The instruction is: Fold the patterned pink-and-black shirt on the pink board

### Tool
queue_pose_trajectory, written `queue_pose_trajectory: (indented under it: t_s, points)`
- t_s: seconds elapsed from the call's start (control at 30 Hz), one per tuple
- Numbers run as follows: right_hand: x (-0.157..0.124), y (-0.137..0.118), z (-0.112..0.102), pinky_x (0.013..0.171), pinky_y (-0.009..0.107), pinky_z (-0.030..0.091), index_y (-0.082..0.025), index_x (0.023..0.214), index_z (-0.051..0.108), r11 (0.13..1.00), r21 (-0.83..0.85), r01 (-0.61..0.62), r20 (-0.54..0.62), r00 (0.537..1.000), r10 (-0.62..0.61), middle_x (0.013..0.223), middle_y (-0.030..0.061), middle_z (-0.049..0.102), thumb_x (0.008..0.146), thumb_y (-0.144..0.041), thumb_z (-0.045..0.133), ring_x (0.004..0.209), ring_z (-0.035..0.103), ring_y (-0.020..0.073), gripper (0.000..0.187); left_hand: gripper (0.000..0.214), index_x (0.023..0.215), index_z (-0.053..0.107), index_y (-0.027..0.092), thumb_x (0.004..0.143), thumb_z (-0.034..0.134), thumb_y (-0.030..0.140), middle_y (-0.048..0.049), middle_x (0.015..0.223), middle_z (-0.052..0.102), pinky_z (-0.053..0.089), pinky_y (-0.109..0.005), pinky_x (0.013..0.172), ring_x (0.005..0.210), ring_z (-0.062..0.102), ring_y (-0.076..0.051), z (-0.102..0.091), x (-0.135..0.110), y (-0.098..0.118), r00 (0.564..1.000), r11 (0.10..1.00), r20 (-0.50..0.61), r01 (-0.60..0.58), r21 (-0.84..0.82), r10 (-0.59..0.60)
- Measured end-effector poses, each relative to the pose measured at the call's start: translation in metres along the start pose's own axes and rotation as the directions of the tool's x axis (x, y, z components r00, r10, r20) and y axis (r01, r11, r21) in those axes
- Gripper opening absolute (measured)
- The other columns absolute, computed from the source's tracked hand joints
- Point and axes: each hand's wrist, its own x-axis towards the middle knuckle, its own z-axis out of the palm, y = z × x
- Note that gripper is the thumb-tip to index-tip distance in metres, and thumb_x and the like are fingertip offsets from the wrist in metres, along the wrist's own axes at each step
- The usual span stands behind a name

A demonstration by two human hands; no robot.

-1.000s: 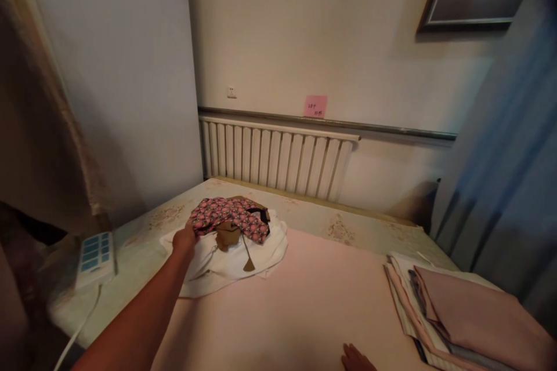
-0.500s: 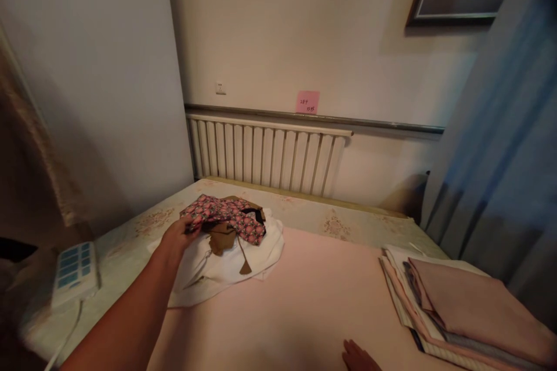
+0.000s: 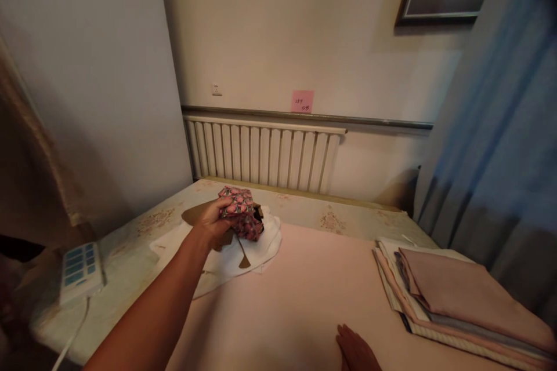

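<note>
A pink patterned cloth (image 3: 241,213) is gripped in the left hand (image 3: 214,221), whose fingers (image 3: 224,204) are curled tightly around its bunched upper part; the cloth is raised slightly above a heap on the far left part of the bed (image 3: 296,295). Under it a brown garment (image 3: 196,215) and a white garment (image 3: 256,246) are spread, the brown one partly hidden by the hand. The right hand (image 3: 355,351) is laid flat on the pink sheet at the near edge, its fingers (image 3: 343,333) close together and holding nothing.

On the right of the bed, well apart from the heap, a stack of folded linens (image 3: 452,295) is seen, with a dusty pink piece on top. At the left edge a white controller with blue buttons (image 3: 80,271) is placed, a cord trailing from it. Beyond the bed a white radiator (image 3: 261,153) is set against the far wall, with a pink sticky note (image 3: 301,101) above it. A blue curtain (image 3: 500,145) hangs at the right.
</note>
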Motion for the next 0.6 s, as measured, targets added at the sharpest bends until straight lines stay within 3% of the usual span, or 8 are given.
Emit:
queue_pose_trajectory:
  t_s: [0.13, 0.33, 0.47, 0.6]
  points:
    - [-0.001, -0.006, -0.003, 0.087, 0.036, 0.058, -0.022, 0.110, 0.071, 0.998, 0.003, -0.058, 0.032, 0.998, 0.057, 0.116, 0.0068, 0.071, 0.079, -0.013, 0.048, 0.106, 0.068, 0.0243, 0.040, 0.011, 0.082, 0.063, 0.013, 0.089, 0.058, 0.019, -0.0055, 0.074, 0.069, 0.059, -0.035, 0.069, 0.067, 0.067, -0.019, 0.046, -0.019, 0.021, 0.993, 0.999, 0.117, -0.007, -0.047, 0.012]
    - [-0.008, -0.009, 0.004, 0.091, 0.038, 0.055, -0.020, 0.115, 0.068, 0.993, 0.038, -0.110, 0.037, 0.993, 0.108, 0.121, 0.0074, 0.069, 0.082, -0.014, 0.050, 0.109, 0.066, 0.0246, 0.038, 0.018, 0.074, 0.060, 0.012, 0.090, 0.051, 0.008, -0.0034, 0.068, 0.066, 0.060, -0.029, 0.067, 0.059, 0.065, -0.013, 0.109, -0.067, 0.040, 0.959, 0.988, 0.255, -0.098, -0.116, 0.125]
    - [-0.011, -0.012, 0.006, 0.095, 0.039, 0.052, -0.022, 0.117, 0.067, 0.984, 0.067, -0.166, 0.072, 0.984, 0.161, 0.124, 0.0066, 0.067, 0.082, -0.014, 0.049, 0.113, 0.064, 0.0244, 0.040, 0.016, 0.077, 0.062, 0.010, 0.088, 0.051, 0.005, -0.0064, 0.072, 0.069, 0.060, -0.026, 0.064, 0.064, 0.067, -0.014, 0.140, -0.098, 0.032, 0.941, 0.989, 0.314, -0.100, -0.107, 0.129]
    - [-0.010, -0.016, 0.006, 0.097, 0.041, 0.051, -0.020, 0.120, 0.065, 0.975, 0.085, -0.207, 0.055, 0.978, 0.202, 0.126, 0.0077, 0.066, 0.081, -0.011, 0.048, 0.115, 0.062, 0.0251, 0.043, 0.015, 0.077, 0.062, 0.008, 0.087, 0.052, 0.005, -0.0061, 0.070, 0.068, 0.060, -0.025, 0.063, 0.060, 0.066, -0.012, 0.155, -0.113, 0.008, 0.935, 0.995, 0.346, -0.052, -0.083, 0.077]
